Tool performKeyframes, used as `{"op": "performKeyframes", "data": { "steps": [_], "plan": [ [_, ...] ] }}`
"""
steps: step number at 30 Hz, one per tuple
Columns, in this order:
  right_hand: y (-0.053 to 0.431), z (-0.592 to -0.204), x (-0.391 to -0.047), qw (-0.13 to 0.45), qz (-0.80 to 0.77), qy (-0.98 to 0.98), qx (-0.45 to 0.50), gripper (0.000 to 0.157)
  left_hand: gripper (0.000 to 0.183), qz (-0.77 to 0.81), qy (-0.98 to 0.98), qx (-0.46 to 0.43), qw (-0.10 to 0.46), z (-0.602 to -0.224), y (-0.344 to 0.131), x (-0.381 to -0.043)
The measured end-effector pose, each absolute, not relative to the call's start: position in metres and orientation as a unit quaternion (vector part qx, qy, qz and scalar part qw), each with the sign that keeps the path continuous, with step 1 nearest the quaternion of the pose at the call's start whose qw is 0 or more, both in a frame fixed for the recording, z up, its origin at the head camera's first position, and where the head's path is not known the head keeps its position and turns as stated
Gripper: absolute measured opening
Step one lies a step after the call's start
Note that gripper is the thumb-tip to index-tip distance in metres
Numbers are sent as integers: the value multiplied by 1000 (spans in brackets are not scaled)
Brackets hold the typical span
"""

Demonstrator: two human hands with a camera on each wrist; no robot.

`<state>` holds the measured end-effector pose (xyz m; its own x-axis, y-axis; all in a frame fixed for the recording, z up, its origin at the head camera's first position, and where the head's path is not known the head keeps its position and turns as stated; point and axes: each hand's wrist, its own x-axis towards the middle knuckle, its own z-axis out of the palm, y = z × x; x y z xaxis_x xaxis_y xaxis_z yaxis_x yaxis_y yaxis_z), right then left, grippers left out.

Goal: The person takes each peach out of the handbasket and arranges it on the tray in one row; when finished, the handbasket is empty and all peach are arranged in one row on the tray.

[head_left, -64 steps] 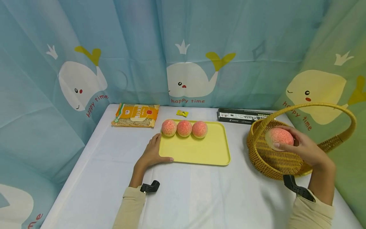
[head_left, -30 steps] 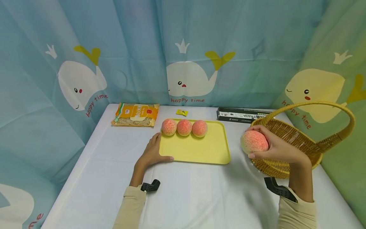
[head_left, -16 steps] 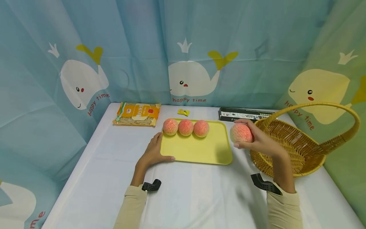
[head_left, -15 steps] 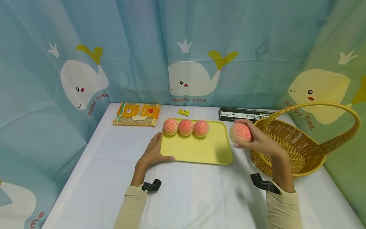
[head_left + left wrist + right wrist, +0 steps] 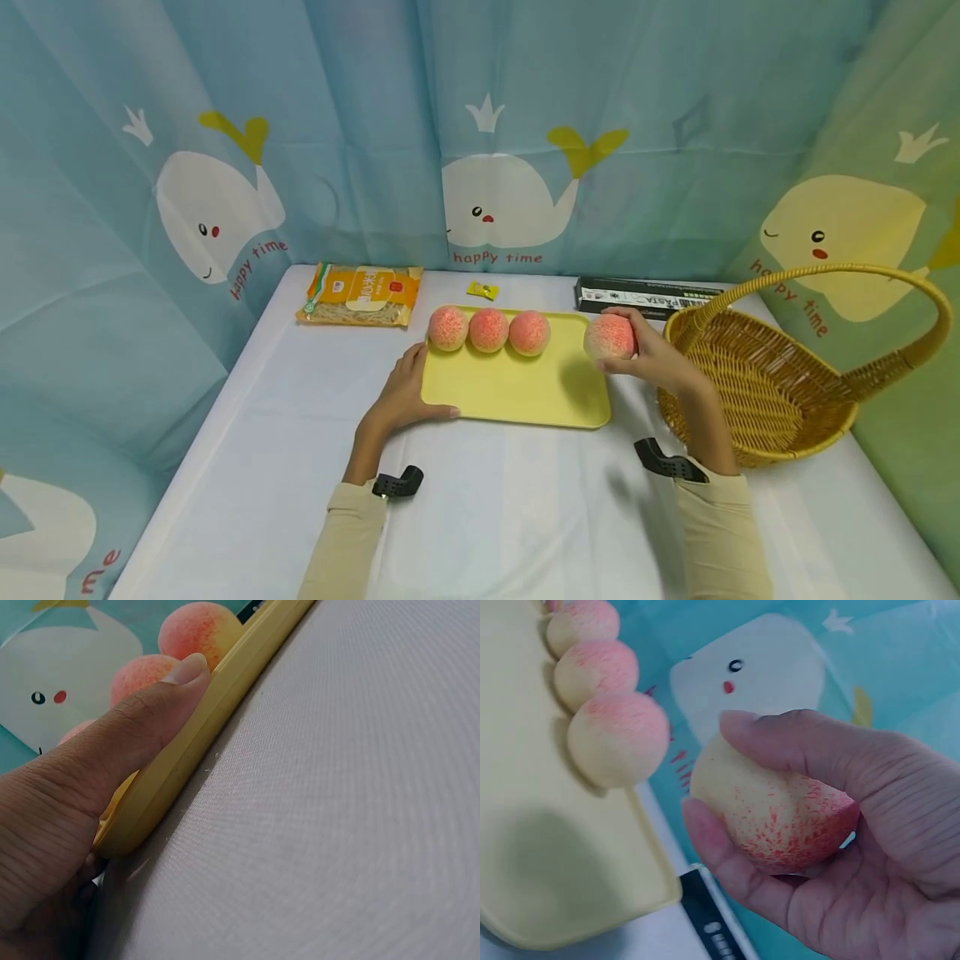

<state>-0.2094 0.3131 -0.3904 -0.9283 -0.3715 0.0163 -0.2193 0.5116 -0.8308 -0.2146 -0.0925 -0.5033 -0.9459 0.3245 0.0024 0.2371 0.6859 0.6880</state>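
Note:
Three pink-and-cream peaches (image 5: 488, 331) sit in a row along the back of the yellow tray (image 5: 510, 387). My left hand (image 5: 405, 392) holds the tray's near left corner. In the left wrist view its thumb (image 5: 142, 724) lies over the rim; its other fingers are mostly hidden. A fourth peach (image 5: 609, 337) is in my right hand (image 5: 654, 360), raised above the tray's far right corner. The right wrist view shows thumb and fingers curled round that peach (image 5: 772, 810), with the tray's bare part (image 5: 570, 847) to its left.
A wicker basket (image 5: 757, 408) with a tall arched handle stands at the right. Behind the tray are a small yellow packet (image 5: 482, 290) and a dark pasta box (image 5: 637, 297). An orange-and-clear food bag (image 5: 363, 296) lies at the back left, before a printed curtain.
My right hand has lifted the peach out of the basket and carried it left to the tray's right end. The left hand has stayed on the tray.

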Motion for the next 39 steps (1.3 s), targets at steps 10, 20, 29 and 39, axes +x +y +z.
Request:
{"op": "performKeyframes", "data": {
  "steps": [10, 20, 29, 39],
  "plan": [
    [303, -413, -236, 106, -469, 871, -99, 85, 129, 370, 914, 153, 65, -503, -92, -215],
    [296, -431, -255, 110, -438, 887, -98, 83, 129, 367, 915, 154, 59, -502, -92, -216],
    [290, -436, -261, 121, -423, 894, -89, 83, 130, 367, 915, 157, 57, -501, -92, -215],
    [284, -436, -263, 125, -400, 904, -81, 86, 129, 365, 916, 155, 59, -501, -92, -215]
  ]
}}
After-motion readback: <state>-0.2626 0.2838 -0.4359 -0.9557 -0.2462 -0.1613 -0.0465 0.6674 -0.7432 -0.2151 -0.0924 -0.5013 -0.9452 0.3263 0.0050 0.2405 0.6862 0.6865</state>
